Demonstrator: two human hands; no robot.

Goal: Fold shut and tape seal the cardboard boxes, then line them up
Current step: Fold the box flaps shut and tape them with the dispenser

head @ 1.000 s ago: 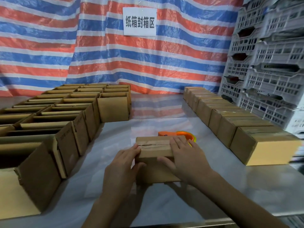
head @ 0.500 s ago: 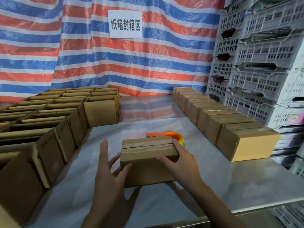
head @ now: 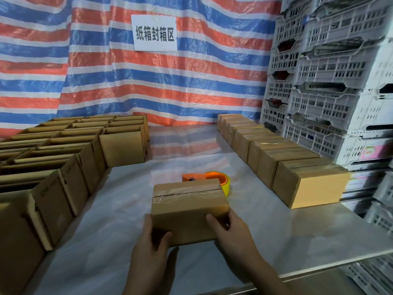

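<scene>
Between both hands (head: 191, 241), rectangular cardboard box (head: 189, 207), glossy tape seam

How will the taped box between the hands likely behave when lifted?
Probably stiff: the taped box shows square edges where the left hand and right hand grip its sides. Likely light, being small thin cardboard, though contents are hidden. Flat-based, it should slide on the glossy table, not roll.
</scene>
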